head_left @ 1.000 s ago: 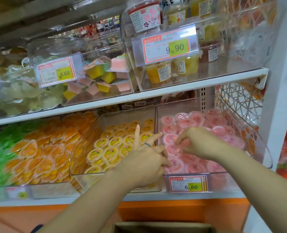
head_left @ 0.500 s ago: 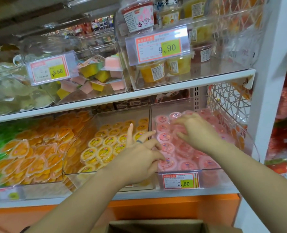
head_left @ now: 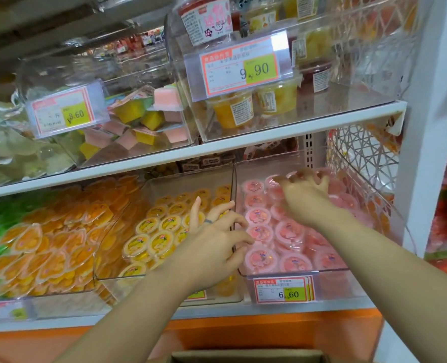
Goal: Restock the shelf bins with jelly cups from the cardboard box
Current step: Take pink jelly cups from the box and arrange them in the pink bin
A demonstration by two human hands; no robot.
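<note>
Pink jelly cups (head_left: 294, 262) fill the clear bin (head_left: 337, 282) at the right of the lower shelf. My right hand (head_left: 307, 199) reaches to the back of this bin, its fingers spread over the rear cups and touching them. My left hand (head_left: 214, 241) hovers at the clear divider between this bin and the yellow-cup bin (head_left: 128, 285), fingers spread loosely, tips near a pink cup at the left edge. It holds nothing. The top edge of the cardboard box (head_left: 246, 356) shows at the bottom; its inside is hidden.
Yellow jelly cups (head_left: 149, 244) fill the middle bin, orange heart-shaped jellies (head_left: 46, 247) the one to the left. The upper shelf (head_left: 243, 145) overhangs closely, carrying bins of larger cups (head_left: 232, 111). A white upright (head_left: 424, 127) borders the shelf on the right.
My right hand has moved from the middle of the pink bin to its back and spread its fingers. My left hand has stayed at the divider.
</note>
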